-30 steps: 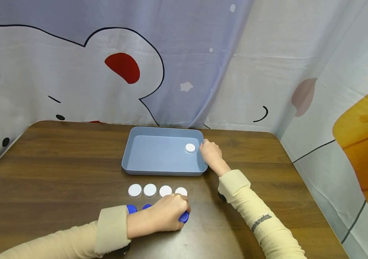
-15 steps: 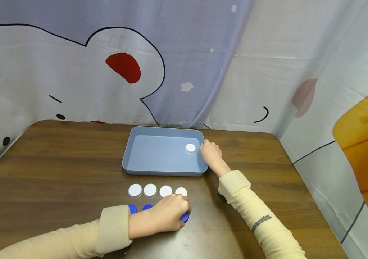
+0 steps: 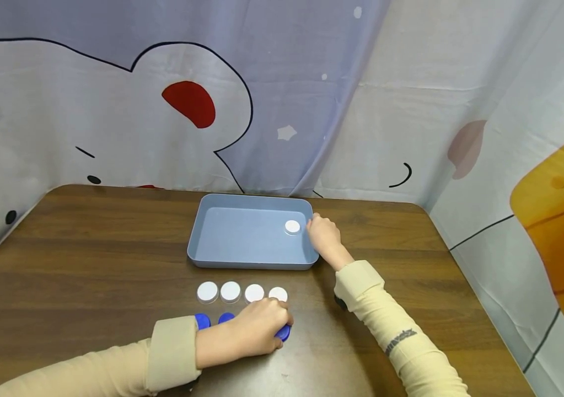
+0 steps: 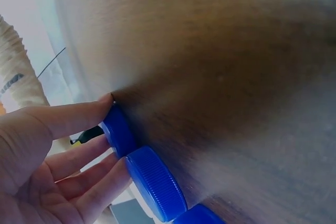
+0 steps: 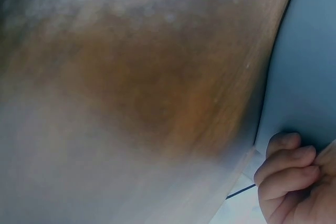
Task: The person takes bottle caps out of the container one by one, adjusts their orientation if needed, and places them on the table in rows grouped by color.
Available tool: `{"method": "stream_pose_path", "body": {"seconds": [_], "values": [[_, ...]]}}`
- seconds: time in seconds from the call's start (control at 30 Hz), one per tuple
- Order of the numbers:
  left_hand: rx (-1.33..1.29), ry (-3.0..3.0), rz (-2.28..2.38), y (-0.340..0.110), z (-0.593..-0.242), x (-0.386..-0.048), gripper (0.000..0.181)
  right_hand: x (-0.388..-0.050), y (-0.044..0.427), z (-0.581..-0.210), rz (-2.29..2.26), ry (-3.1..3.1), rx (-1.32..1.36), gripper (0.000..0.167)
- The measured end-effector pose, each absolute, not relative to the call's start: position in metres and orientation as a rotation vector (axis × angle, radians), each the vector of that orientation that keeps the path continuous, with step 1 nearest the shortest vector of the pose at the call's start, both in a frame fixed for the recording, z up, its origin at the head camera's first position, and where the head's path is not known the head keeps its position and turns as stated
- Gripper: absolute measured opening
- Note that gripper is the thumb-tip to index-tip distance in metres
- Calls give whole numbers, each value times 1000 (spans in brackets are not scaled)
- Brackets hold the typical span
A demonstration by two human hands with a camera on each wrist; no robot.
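In the head view my left hand (image 3: 257,330) reaches low over the table, the palm side hidden. Its thumb and fingers pinch a blue bottle cap (image 4: 118,130) by its edges, seen in the left wrist view. Against that cap stands another blue cap (image 4: 157,184), touched by a fingertip. Two more blue caps show beside the forearm, one being the left blue cap (image 3: 203,321). My right hand (image 3: 323,234) rests at the right wall of a blue-grey tray (image 3: 249,264). Its fingers (image 5: 286,174) curl toward the palm with nothing seen inside; the thumb is hidden.
Inside the tray, near its right end, lies a white cap (image 3: 292,226). Several white caps, such as the leftmost white cap (image 3: 207,291), stand in a row between tray and left hand. A printed curtain (image 3: 282,99) hangs behind the wooden table (image 3: 113,242).
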State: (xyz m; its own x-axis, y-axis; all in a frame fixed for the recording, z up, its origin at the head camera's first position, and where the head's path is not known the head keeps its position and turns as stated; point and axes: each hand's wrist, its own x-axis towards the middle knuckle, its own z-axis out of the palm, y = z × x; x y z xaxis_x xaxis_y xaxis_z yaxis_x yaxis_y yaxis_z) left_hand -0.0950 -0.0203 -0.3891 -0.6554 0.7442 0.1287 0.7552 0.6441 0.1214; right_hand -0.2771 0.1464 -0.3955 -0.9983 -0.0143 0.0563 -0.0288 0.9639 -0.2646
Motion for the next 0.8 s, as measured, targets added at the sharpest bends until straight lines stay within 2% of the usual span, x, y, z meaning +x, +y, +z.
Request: {"method": "stream_pose_path", "body": {"seconds": [0.43, 0.8], "values": [[-1322, -2757, -250, -23, -384, -97, 30, -277, 146, -396, 413, -3055, 34, 30], [-1236, -2729, -371, -26, -358, -118, 27, -277, 146, -396, 416, -3047, 33, 30]]}}
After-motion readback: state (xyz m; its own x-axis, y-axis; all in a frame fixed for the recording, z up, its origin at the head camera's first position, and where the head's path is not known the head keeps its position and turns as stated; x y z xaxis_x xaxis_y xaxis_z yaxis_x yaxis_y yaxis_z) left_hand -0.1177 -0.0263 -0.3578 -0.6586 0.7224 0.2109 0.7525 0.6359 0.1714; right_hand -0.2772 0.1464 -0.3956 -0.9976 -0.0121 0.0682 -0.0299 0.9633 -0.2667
